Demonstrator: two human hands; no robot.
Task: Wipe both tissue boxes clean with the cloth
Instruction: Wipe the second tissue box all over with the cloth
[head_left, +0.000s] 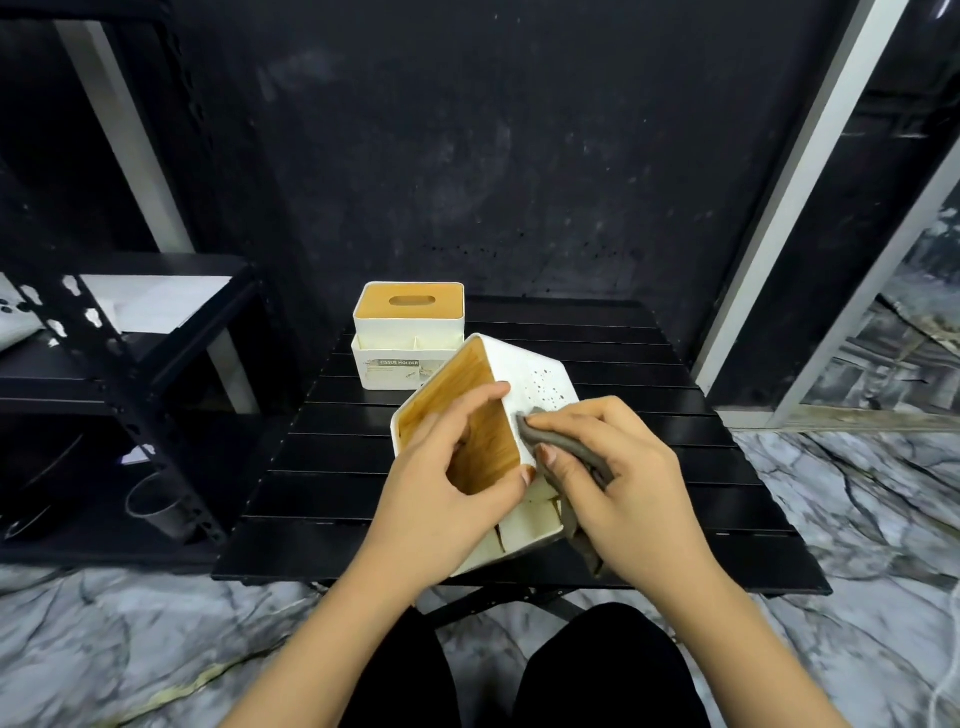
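A white tissue box with a wooden lid is tipped on its side over the black slatted table, its lid facing left. My left hand grips it across the lid. My right hand holds a grey cloth pressed against the box's white side, which carries dark specks. A second white tissue box with a wooden lid and a "TISSUE HOLDER" label stands upright at the table's far left.
A black metal shelf rack stands to the left, with a grey cup on its lower level. Marble floor surrounds the table. A dark wall is behind, and a white frame rises at the right. My knees are below the table's front edge.
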